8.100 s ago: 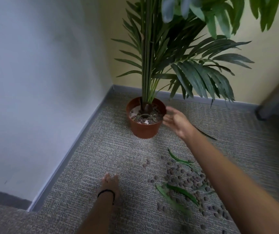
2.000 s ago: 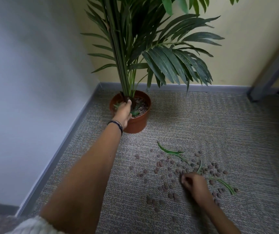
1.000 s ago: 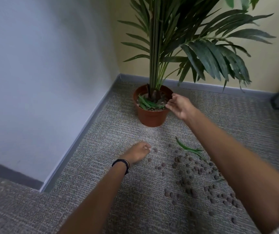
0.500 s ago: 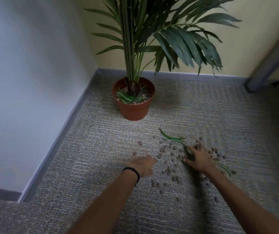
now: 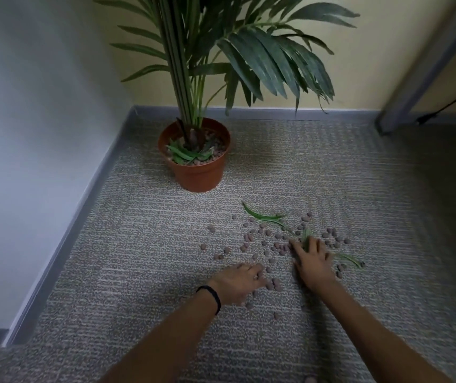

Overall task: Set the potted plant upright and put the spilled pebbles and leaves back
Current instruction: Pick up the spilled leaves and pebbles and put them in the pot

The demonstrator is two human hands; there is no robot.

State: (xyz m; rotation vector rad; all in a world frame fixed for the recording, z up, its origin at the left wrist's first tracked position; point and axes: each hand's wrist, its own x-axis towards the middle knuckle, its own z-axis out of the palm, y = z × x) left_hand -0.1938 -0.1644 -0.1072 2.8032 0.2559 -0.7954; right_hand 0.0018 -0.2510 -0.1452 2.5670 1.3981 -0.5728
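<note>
- Potted plant (image 5: 193, 164) stood upright in the corner, on the carpet (image 5: 127, 258) close to the grey baseboard (image 5: 83, 200).
- Pot held pebbles plus a few loose green leaves (image 5: 184, 155) lying at the stem base.
- Spilled pebbles (image 5: 265, 241) lay scattered on the carpet in front of the pot, well apart from it.
- One curved leaf (image 5: 260, 216) lay at the far edge of the scatter, and a thinner leaf (image 5: 349, 259) lay just right of the right hand.
- Left hand (image 5: 238, 283), black band (image 5: 211, 295) on the wrist, was palm down at the near-left edge of the scatter. Fingers were curled over a few pebbles, and I couldn't tell whether any were actually gripped.
- Right hand (image 5: 311, 262) was palm down in the middle of the scatter, fingers extended and spread. It was resting on pebbles with a short green leaf piece (image 5: 305, 237) at the fingertips, nothing clasped.
- Grey metal leg (image 5: 414, 78) and a black cable (image 5: 447, 103) were at the far right by the yellow wall.
</note>
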